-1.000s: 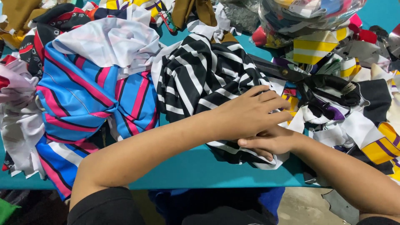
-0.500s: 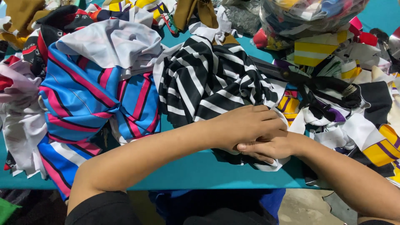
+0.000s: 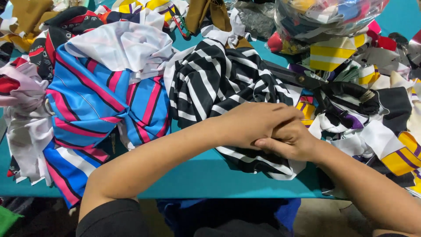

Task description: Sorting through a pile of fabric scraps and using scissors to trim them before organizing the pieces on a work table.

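My left hand (image 3: 256, 125) lies palm down over my right hand (image 3: 289, 142), both pressed onto a black and white striped cloth (image 3: 210, 83) near the front edge of the teal table (image 3: 193, 175). My right hand's fingers curl under the left, gripping a fold of that striped cloth. Whether the left hand grips anything is hidden. A blue cloth with pink stripes (image 3: 96, 109) lies bunched to the left, with white fabric (image 3: 123, 46) on top.
Large black scissors (image 3: 333, 90) lie just beyond my hands on the right. Yellow, white and purple scraps (image 3: 394, 145) pile at the right. A clear bag of coloured scraps (image 3: 324, 17) stands at the back. More cloth covers the far left.
Both hands slid slightly toward me and drew together, the left settling on top of the right. The striped cloth bunched under them.
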